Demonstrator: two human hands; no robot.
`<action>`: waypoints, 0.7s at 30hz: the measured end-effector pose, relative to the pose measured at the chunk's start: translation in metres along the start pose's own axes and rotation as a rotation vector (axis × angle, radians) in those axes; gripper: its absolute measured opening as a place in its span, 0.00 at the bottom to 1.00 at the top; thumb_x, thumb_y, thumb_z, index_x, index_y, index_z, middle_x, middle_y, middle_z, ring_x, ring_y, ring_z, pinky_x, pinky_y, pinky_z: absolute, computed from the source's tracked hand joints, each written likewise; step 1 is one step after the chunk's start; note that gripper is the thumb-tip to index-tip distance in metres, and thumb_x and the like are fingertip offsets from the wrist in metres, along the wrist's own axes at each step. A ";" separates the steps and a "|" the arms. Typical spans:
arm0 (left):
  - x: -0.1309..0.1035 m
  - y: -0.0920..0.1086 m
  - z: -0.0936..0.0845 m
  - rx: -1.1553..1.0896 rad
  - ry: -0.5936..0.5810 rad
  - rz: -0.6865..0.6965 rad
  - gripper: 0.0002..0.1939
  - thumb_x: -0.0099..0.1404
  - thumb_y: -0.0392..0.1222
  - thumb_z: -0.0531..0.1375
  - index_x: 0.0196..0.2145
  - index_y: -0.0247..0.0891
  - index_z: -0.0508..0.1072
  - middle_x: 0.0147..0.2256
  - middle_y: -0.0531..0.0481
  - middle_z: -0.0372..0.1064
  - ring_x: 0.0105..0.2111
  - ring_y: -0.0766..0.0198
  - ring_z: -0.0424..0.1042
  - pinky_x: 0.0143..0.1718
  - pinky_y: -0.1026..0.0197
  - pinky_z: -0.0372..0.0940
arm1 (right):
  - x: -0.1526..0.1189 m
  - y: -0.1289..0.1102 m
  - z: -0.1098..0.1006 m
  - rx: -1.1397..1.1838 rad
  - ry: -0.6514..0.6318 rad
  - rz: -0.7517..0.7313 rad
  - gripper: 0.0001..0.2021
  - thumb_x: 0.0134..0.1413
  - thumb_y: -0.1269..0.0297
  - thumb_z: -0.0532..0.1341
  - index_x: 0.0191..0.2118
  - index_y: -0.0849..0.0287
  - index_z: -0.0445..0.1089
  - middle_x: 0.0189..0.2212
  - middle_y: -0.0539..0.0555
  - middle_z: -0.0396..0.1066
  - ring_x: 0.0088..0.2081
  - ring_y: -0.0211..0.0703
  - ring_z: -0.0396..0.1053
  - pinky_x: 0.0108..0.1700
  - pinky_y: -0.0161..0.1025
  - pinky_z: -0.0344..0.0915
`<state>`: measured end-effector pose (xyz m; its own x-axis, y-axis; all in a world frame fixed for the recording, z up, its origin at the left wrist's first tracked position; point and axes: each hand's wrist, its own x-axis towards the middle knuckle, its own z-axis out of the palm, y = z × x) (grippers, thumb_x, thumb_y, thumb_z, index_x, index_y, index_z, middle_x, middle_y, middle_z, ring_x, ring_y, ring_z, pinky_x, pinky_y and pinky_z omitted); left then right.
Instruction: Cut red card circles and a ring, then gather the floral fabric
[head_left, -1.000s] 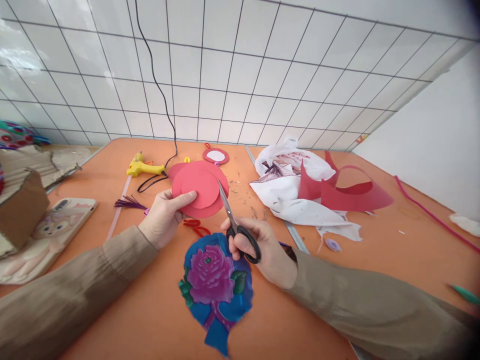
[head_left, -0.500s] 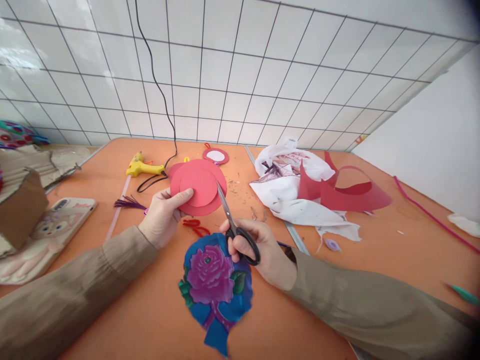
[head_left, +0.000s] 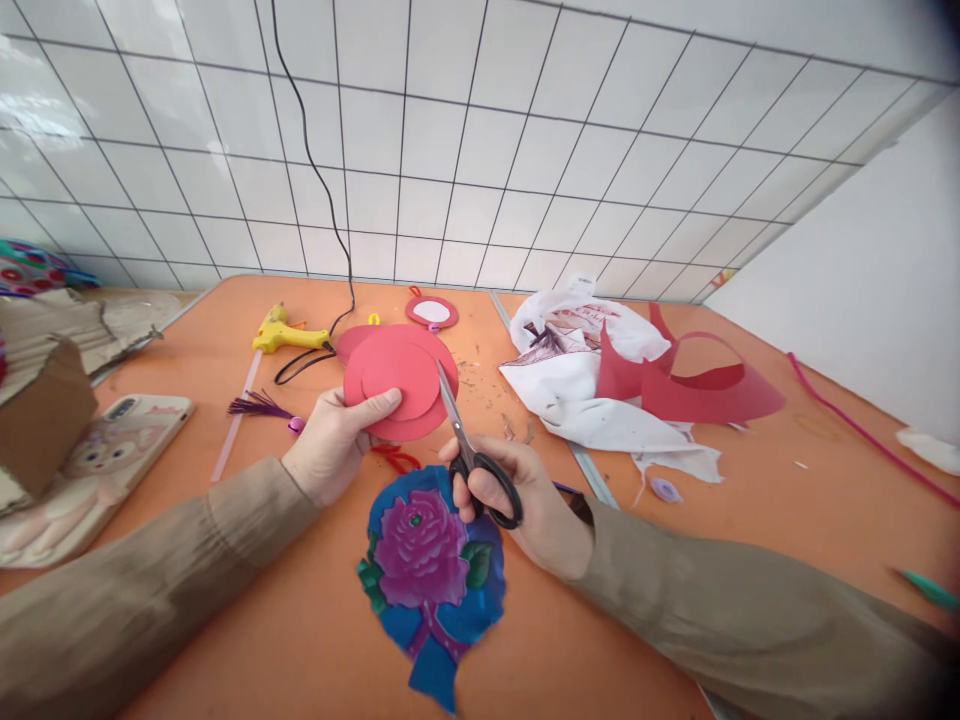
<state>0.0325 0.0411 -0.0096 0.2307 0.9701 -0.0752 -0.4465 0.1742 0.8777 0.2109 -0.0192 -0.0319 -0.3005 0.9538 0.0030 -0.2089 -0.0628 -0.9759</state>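
Two overlapping red paper discs (head_left: pixel 401 365), a smaller on a larger, are pinched at their lower left by my left hand (head_left: pixel 334 440), thumb on top. My right hand (head_left: pixel 517 495) has its fingers through the black handles of a pair of scissors (head_left: pixel 463 435). The blades point up and left, their tips against the right side of the discs. Below lies a blue fabric piece with a purple rose (head_left: pixel 424 550). Red pipe cleaner pieces (head_left: pixel 397 459) show partly under the discs. A purple tassel (head_left: pixel 266 408) with a small bell lies left of my left hand.
A yellow glue gun (head_left: pixel 289 332) with a black cord lies behind my left hand. A red-rimmed oval (head_left: pixel 432 311) sits at the back. White plastic bag (head_left: pixel 577 390) and red paper offcuts (head_left: pixel 712 390) are right. A phone (head_left: pixel 127 450) and cardboard (head_left: pixel 45 420) lie left.
My left hand and the red discs have shifted slightly right and down, covering more of the red pipe cleaner. The scissors have barely moved.
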 end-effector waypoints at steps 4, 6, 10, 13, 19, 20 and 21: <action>0.000 0.001 0.000 0.002 -0.004 -0.020 0.14 0.49 0.38 0.69 0.36 0.32 0.78 0.37 0.43 0.78 0.39 0.58 0.75 0.41 0.63 0.68 | -0.001 -0.001 -0.001 0.005 0.006 0.004 0.21 0.44 0.48 0.66 0.37 0.61 0.68 0.20 0.47 0.65 0.21 0.33 0.63 0.25 0.33 0.59; 0.000 0.001 -0.001 -0.001 -0.015 -0.020 0.13 0.49 0.37 0.69 0.35 0.32 0.78 0.37 0.43 0.78 0.39 0.59 0.75 0.41 0.63 0.68 | -0.001 -0.001 -0.001 0.010 0.001 0.003 0.21 0.44 0.48 0.66 0.37 0.61 0.68 0.20 0.47 0.65 0.21 0.33 0.63 0.25 0.33 0.59; 0.000 0.000 -0.002 -0.004 -0.008 -0.022 0.16 0.48 0.38 0.69 0.37 0.33 0.78 0.38 0.43 0.78 0.40 0.57 0.74 0.42 0.62 0.68 | 0.000 -0.002 0.000 0.011 0.010 0.012 0.21 0.43 0.48 0.66 0.36 0.61 0.68 0.20 0.47 0.66 0.21 0.33 0.63 0.25 0.34 0.59; 0.000 0.000 -0.002 -0.010 -0.002 -0.028 0.18 0.48 0.38 0.70 0.39 0.33 0.78 0.38 0.42 0.78 0.40 0.57 0.75 0.41 0.62 0.68 | 0.000 -0.002 0.001 0.010 0.007 0.012 0.21 0.43 0.48 0.66 0.36 0.62 0.68 0.20 0.47 0.66 0.21 0.33 0.63 0.25 0.34 0.60; 0.001 0.000 -0.003 -0.009 -0.018 -0.023 0.16 0.50 0.37 0.69 0.39 0.33 0.78 0.38 0.43 0.78 0.40 0.58 0.74 0.41 0.63 0.68 | 0.000 -0.003 -0.001 -0.006 0.000 0.016 0.21 0.43 0.48 0.66 0.36 0.62 0.68 0.20 0.47 0.65 0.20 0.32 0.63 0.25 0.33 0.59; 0.001 0.000 -0.003 -0.007 -0.022 -0.020 0.15 0.50 0.37 0.68 0.38 0.33 0.78 0.38 0.44 0.78 0.41 0.58 0.74 0.42 0.63 0.68 | 0.000 -0.003 -0.001 -0.008 0.001 0.016 0.21 0.43 0.48 0.66 0.36 0.62 0.67 0.19 0.47 0.65 0.20 0.32 0.63 0.25 0.33 0.59; 0.001 0.000 -0.003 -0.006 -0.025 -0.018 0.14 0.51 0.36 0.68 0.37 0.33 0.78 0.38 0.44 0.78 0.40 0.58 0.74 0.42 0.63 0.68 | 0.000 -0.003 -0.001 -0.011 0.003 0.017 0.21 0.43 0.48 0.66 0.36 0.62 0.67 0.19 0.47 0.65 0.20 0.33 0.63 0.24 0.33 0.59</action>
<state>0.0304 0.0422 -0.0113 0.2601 0.9623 -0.0796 -0.4469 0.1931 0.8735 0.2125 -0.0191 -0.0295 -0.3014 0.9534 -0.0140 -0.1936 -0.0756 -0.9782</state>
